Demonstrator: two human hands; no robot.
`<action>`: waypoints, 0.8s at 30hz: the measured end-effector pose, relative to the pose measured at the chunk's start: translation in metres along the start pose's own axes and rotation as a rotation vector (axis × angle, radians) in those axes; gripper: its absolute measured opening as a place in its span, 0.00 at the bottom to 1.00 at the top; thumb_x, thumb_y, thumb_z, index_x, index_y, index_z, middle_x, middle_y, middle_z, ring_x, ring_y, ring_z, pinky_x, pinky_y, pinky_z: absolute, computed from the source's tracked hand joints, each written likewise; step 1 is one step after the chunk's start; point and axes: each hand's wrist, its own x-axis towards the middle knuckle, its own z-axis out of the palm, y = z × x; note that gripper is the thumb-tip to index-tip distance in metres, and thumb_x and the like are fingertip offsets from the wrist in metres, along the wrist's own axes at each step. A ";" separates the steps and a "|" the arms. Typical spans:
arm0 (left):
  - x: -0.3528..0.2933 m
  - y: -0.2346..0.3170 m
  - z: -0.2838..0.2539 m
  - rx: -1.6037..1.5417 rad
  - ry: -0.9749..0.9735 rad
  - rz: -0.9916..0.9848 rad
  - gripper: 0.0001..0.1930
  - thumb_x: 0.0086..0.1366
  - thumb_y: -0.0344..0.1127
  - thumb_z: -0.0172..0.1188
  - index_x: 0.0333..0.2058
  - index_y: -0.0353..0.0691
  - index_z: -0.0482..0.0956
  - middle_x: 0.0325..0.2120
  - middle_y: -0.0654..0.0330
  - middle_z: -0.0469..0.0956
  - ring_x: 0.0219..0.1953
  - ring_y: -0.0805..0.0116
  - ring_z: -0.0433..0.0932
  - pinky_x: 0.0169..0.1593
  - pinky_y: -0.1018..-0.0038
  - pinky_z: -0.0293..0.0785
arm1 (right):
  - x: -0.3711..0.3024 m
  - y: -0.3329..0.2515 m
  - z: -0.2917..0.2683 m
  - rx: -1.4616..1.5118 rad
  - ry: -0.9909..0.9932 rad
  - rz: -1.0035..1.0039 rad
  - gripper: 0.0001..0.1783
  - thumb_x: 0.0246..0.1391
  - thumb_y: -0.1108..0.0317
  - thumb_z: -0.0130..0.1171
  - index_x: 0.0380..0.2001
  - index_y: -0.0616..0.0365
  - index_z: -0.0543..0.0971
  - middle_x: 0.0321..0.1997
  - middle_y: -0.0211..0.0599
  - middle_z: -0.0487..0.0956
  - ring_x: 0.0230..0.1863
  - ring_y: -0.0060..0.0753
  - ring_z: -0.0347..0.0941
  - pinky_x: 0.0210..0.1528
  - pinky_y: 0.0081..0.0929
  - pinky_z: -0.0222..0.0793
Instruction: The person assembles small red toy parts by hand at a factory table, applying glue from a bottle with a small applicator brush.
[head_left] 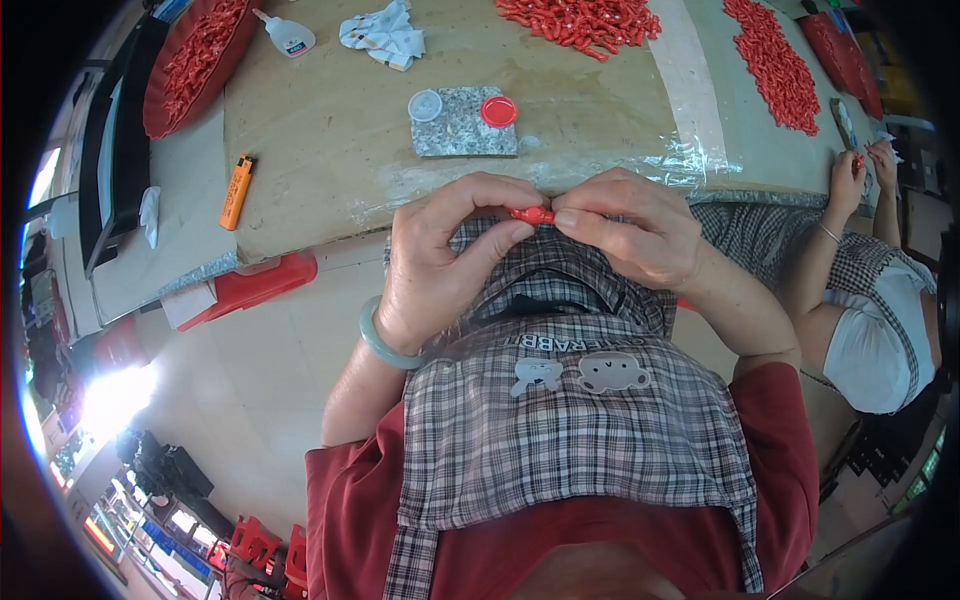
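Between my two hands, at the table's near edge, is a small glossy red knotted piece [532, 215]. My left hand [450, 250] pinches its left part between thumb and forefinger, and a pale green bangle circles that wrist. The fingertips of my right hand [630, 228] close on its right end. Just beyond lies a speckled grey stone slab [465, 137], carrying a translucent round cap [425, 105] and a red round cap [498, 111]. What the two caps contain is too small to make out.
Piles of similar red pieces [590, 22] lie at the far side, with more in a red basin [150, 110] at left. Nearby are a white squeeze bottle [290, 38], crumpled paper [385, 35] and an orange lighter [237, 193]. A co-worker's hands [848, 175] work at right.
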 end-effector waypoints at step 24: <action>0.002 0.007 0.004 0.158 0.030 0.036 0.08 0.54 0.19 0.64 0.34 0.33 0.79 0.33 0.54 0.83 0.37 0.64 0.83 0.43 0.75 0.77 | -0.004 0.002 0.004 0.023 0.090 -0.046 0.11 0.45 0.81 0.63 0.35 0.67 0.79 0.35 0.45 0.79 0.29 0.41 0.78 0.28 0.30 0.76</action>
